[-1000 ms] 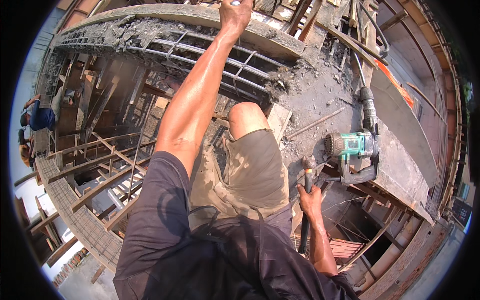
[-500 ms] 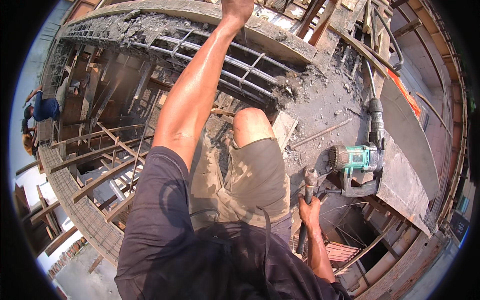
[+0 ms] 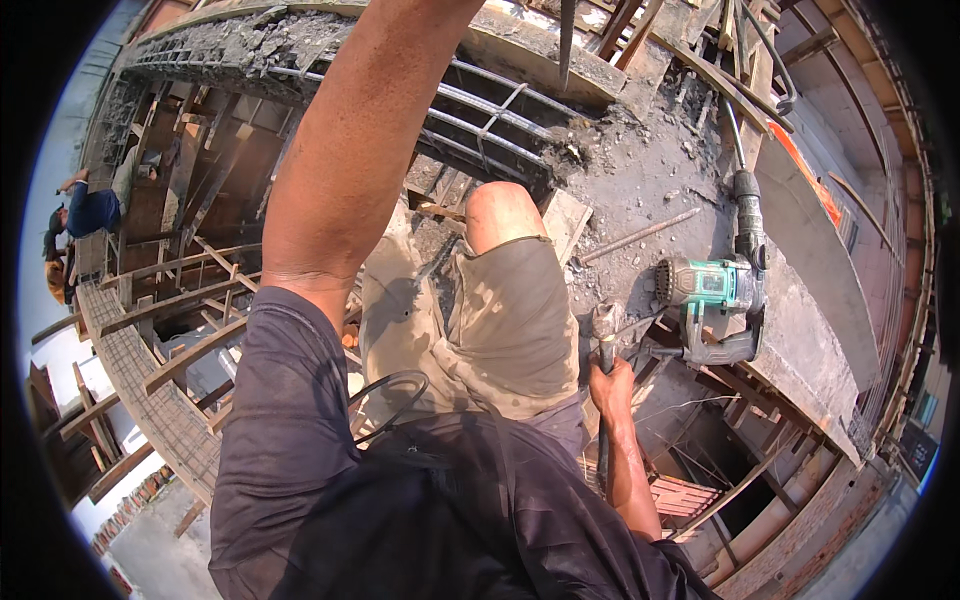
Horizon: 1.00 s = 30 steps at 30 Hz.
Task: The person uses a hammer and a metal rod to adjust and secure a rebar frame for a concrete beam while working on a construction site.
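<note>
My right hand [image 3: 612, 385] is closed round the dark handle of a hammer [image 3: 606, 322], gripping just below its metal head, beside my right thigh. My left arm [image 3: 360, 150] stretches forward past the top edge, so the left hand itself is out of sight. Close to where that arm leaves the picture, a dark pointed metal rod [image 3: 567, 45] hangs down over the concrete edge; what holds it cannot be seen. Below the arm runs a beam of exposed steel reinforcing bars [image 3: 490, 120] with broken concrete around it.
A green demolition hammer [image 3: 715, 285] lies on the rubble-strewn concrete slab at right, near a loose metal bar [image 3: 640, 237]. Openings with timber props [image 3: 200, 280] drop away at left. A co-worker in blue [image 3: 92, 212] is at far left.
My left arm has reached farther forward, carrying the hand out of view. The pointed rod has come into clear sight. My right hand and the hammer have shifted slightly.
</note>
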Available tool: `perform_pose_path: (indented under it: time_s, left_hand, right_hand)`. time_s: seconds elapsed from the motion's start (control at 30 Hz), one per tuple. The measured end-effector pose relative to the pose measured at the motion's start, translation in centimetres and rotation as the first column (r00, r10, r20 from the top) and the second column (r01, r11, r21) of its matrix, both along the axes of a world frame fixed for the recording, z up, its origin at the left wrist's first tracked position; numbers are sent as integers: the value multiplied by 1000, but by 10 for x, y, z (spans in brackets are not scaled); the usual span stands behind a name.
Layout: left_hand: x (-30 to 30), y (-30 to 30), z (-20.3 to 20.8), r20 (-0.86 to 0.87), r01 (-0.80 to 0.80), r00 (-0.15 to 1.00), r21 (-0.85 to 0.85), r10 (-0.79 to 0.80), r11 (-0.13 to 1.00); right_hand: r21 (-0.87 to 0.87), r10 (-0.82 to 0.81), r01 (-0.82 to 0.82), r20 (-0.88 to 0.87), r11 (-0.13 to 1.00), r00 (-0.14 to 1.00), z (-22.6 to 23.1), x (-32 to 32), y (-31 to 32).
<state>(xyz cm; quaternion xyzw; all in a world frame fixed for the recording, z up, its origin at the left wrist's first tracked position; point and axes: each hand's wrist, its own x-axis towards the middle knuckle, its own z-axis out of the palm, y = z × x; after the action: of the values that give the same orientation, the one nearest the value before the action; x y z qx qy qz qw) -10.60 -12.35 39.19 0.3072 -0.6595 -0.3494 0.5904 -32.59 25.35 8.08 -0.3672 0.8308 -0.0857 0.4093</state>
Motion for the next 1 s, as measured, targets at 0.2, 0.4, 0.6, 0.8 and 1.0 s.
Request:
perform_pose_path:
  time_s: [0.2, 0.4, 0.6, 0.8, 1.0]
  left_hand:
    - [6, 21, -32, -298, 4, 954, -106, -35, 994]
    - [-24, 46, -42, -353, -42, 935, -50, 22, 998]
    - [-25, 65, -30, -386, 72, 916, -118, -112, 990]
    - [-30, 77, -33, -56, 261, 963, -15, -262, 965]
    - [-60, 55, -66, 103, 144, 983, 99, -154, 985]
  right_hand:
    - [-71, 73, -75, -29, 995, 997, -4, 11, 3]
    - [-169, 70, -81, -70, 982, 995, 12, 14, 4]
    - [-258, 14, -7, 24, 966, 1000, 16, 13, 10]
    - [-205, -105, 121, 84, 971, 991, 50, 11, 17]
    - [-546, -125, 249, 255, 800, 959, 168, 15, -20]
